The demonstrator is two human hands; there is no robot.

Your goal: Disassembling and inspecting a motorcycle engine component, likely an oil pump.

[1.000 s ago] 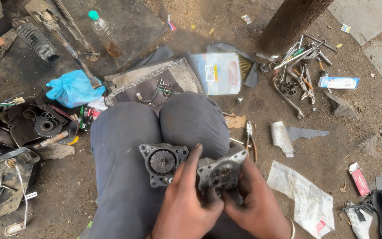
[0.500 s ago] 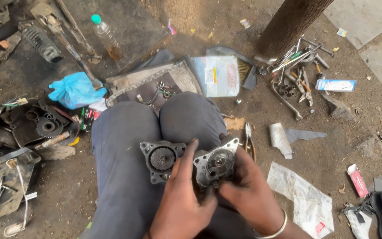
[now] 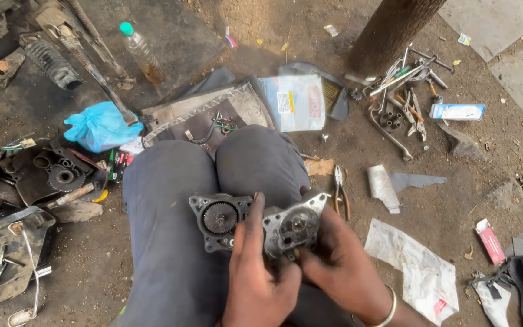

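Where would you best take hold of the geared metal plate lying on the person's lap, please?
Grip the geared plate by its bare left rim, coming from the left and above. It lies flat on the thigh with the gear facing up, and its right edge is crowded by the left hand and the pump housing.

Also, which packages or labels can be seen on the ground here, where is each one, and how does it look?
White plastic packet: beyond the knees, flat, rectangular, with a small label and red print.
White and blue carton: right, beside the tools, long and narrow.
Red and white packet: far right, small, slim.
Plastic bottle: top left, clear, green cap, amber liquid; no label visible.
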